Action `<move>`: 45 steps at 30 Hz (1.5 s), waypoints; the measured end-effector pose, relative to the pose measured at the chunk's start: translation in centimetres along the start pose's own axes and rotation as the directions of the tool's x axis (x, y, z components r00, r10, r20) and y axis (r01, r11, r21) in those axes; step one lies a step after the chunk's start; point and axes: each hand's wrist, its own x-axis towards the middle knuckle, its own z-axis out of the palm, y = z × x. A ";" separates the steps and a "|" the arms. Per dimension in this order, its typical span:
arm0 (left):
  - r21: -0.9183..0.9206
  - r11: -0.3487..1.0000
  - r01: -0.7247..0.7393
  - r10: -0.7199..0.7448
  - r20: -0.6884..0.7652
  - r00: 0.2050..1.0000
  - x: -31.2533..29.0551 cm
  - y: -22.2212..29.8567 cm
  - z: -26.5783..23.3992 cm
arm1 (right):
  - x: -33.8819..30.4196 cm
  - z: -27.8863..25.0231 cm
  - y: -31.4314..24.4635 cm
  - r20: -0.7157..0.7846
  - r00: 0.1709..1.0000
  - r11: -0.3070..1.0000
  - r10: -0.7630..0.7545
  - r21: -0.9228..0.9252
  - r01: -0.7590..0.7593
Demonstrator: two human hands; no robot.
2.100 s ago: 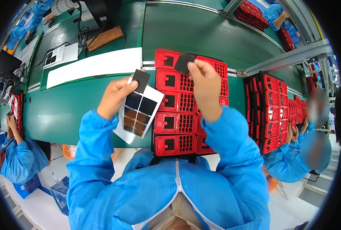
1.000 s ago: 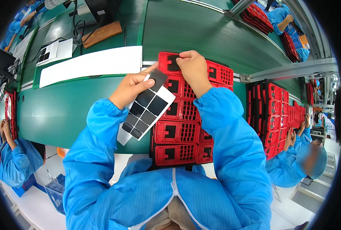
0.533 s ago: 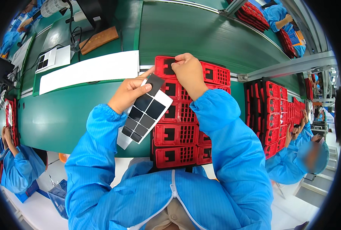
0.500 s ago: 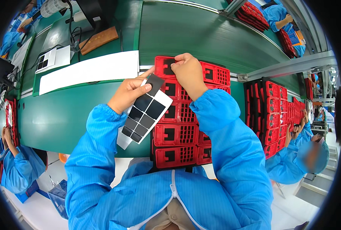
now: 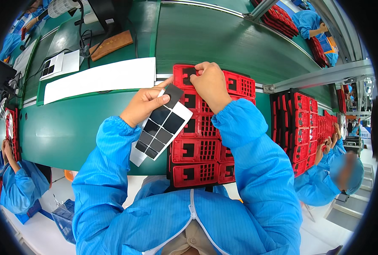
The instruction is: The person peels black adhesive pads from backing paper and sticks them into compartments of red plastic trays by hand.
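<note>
Left of centre, a sheet of black squares (image 5: 172, 123) is pinched by the left hand (image 5: 143, 104). At upper middle, a black patch (image 5: 189, 79) in a red frame (image 5: 178, 76) is touched by the curled right hand (image 5: 211, 85); any grip there cannot be told.

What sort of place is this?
Probably a factory assembly workshop: rows of matching red plastic parts, a long green workbench, and several co-workers in blue smocks handling similar red pieces.

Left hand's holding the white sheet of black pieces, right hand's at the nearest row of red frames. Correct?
No: the head view shows the right hand at the farthest row of red frames. The left hand holds the white sheet of black pieces.
</note>
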 end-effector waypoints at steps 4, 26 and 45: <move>-0.016 1.000 -0.017 0.017 -0.004 1.000 0.0 -0.2 -0.1 | -0.2 -0.2 0.2 -0.010 1.000 0.998 -0.010 -0.063 0.009; 0.002 0.996 0.086 -0.085 -0.090 0.992 -0.6 1.2 -0.2 | -3.8 -1.9 -0.3 -0.103 0.937 0.942 -0.333 -0.001 0.334; 0.089 0.991 0.103 -0.086 -0.172 0.981 1.8 1.2 0.3 | -3.9 -7.3 5.4 -0.183 0.954 0.864 0.239 0.489 -0.123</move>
